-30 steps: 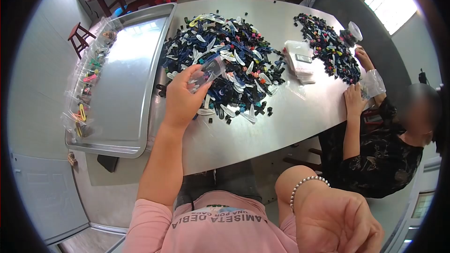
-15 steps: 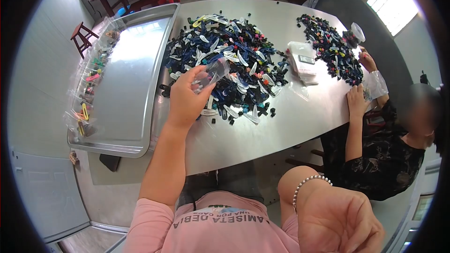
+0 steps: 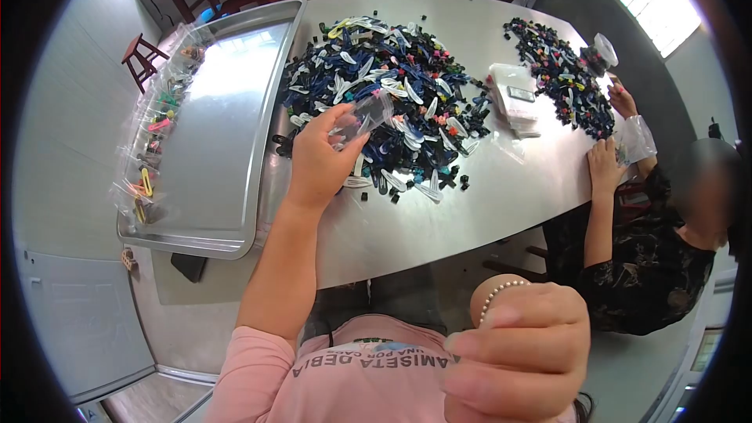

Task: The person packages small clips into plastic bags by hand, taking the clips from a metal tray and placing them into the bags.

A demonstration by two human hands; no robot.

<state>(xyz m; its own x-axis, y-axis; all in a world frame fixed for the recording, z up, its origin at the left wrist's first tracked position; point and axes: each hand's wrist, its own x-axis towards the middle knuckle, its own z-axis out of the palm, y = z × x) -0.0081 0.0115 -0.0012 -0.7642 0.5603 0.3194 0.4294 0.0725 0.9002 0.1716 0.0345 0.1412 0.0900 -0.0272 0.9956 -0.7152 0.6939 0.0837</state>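
Note:
My left hand (image 3: 319,158) grips a small clear plastic bag (image 3: 376,112) between thumb and fingers, above the near-left side of a big pile of hair clips (image 3: 392,78). The clips are mostly black, navy and white, mixed with small claw clips and some bright colours. No contents can be made out in the bag. Close below the camera, my right hand (image 3: 521,352), with a beaded bracelet at its wrist, has its fingers curled closed. Whatever it may hold is hidden by the fingers.
To the left lies a large metal tray (image 3: 211,133) with filled clear bags (image 3: 160,125) along its far-left edge. A stack of clear bags (image 3: 513,106) sits right of the pile. A co-worker (image 3: 634,258) handles a bag beside a second clip pile (image 3: 560,74).
My right hand has turned over from palm up, moved left and upward, and its fingers are curled in. My left hand still holds the bag in nearly the same place.

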